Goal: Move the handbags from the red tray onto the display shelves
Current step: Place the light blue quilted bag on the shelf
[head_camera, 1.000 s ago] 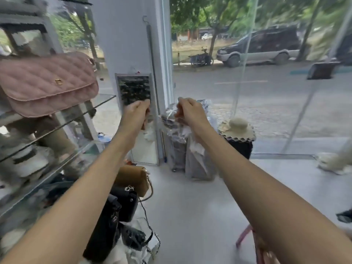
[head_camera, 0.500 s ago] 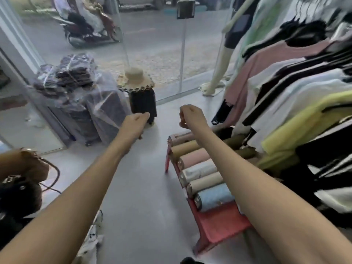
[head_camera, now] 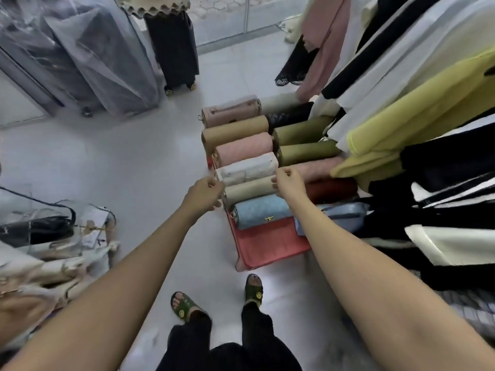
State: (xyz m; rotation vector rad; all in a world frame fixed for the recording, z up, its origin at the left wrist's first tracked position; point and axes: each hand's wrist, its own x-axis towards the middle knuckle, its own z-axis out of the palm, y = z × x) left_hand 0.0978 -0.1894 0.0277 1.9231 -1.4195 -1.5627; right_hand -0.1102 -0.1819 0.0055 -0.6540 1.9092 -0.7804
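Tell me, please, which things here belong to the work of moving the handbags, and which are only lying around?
Belong to the job: red tray; the handbags in it, for example the blue handbag, beige handbag, white handbag.

Only lying around: hanging clothes; plastic-wrapped suitcases; black suitcase.

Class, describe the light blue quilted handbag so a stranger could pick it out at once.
Find the red tray on the floor beside the hanging clothes. Handbags lie in it in two rows; take the left row's nearest bag. That light blue handbag is quilted with a small gold clasp, lying next to the tray's bare red end.
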